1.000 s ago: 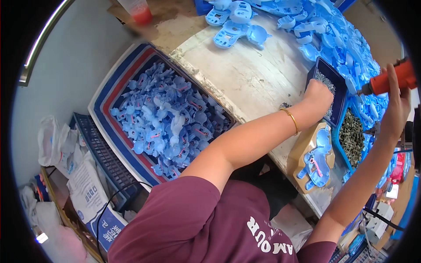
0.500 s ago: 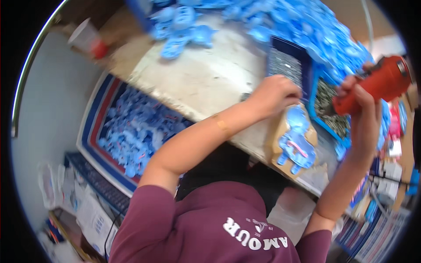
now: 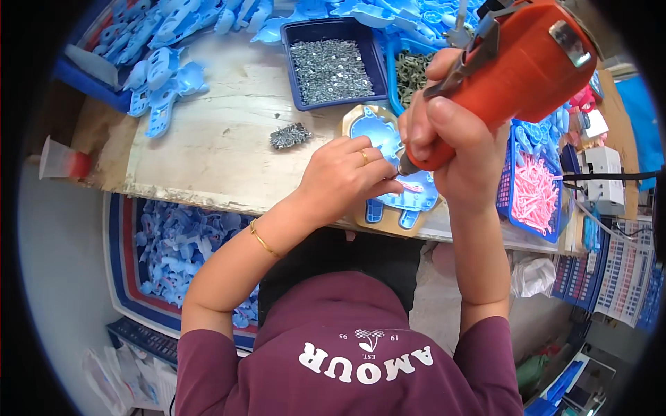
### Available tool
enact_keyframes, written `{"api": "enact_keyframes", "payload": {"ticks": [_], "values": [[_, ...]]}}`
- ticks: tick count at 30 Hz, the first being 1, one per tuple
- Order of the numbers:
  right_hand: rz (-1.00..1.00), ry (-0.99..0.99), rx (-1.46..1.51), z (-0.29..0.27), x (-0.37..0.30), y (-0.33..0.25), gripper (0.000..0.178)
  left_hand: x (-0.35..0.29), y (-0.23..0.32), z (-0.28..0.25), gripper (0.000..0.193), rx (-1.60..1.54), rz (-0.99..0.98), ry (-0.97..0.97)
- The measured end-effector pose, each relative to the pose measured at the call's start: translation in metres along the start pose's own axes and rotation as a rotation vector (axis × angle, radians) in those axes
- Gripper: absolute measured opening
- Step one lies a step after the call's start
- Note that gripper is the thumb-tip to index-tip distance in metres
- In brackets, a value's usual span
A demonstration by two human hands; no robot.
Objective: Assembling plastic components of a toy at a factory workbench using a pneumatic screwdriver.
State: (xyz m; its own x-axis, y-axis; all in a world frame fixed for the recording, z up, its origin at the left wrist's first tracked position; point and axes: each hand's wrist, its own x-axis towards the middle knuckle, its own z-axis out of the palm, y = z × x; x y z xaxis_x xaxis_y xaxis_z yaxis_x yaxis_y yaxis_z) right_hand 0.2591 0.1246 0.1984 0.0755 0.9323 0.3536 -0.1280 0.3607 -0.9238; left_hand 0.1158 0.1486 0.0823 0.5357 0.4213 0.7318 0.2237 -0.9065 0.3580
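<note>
My right hand (image 3: pixel 454 128) grips a red electric screwdriver (image 3: pixel 520 66), tilted so its tip points down and left at a light-blue plastic toy shell (image 3: pixel 420 197). The shell, animal-shaped with two legs, lies hollow side up in a tan holder (image 3: pixel 388 222) at the table's front edge. A small pink piece (image 3: pixel 413 186) sits inside it. My left hand (image 3: pixel 347 173) reaches over the shell's left side, fingers closed in a pinch right beside the screwdriver tip. Whatever those fingertips hold is hidden or too small to make out.
Behind the holder stand a dark-blue tray (image 3: pixel 343 105) of screws and a bright-blue tray (image 3: pixel 394 87) of small metal parts. A loose screw heap (image 3: pixel 290 136) lies left. Blue shells (image 3: pixel 170 87) are piled behind; a basket (image 3: pixel 506 182) of pink pieces stands right. A striped crate (image 3: pixel 118 256) sits below.
My view has turned and shifted. My left hand has moved from beside the screw tray to the shell. My right hand has brought the screwdriver in from the right, its tip now over the shell.
</note>
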Motion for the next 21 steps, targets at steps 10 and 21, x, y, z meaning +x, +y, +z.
{"api": "enact_keyframes", "payload": {"ticks": [10, 21], "values": [[0.054, -0.057, 0.011, -0.023, -0.021, 0.003, 0.038, 0.001, 0.025, 0.005, 0.029, -0.149, -0.156, -0.146], [0.086, 0.102, -0.125, -0.061, -0.032, 0.021, 0.035, -0.005, 0.024, 0.016, 0.032, 0.009, -0.009, -0.234]]}}
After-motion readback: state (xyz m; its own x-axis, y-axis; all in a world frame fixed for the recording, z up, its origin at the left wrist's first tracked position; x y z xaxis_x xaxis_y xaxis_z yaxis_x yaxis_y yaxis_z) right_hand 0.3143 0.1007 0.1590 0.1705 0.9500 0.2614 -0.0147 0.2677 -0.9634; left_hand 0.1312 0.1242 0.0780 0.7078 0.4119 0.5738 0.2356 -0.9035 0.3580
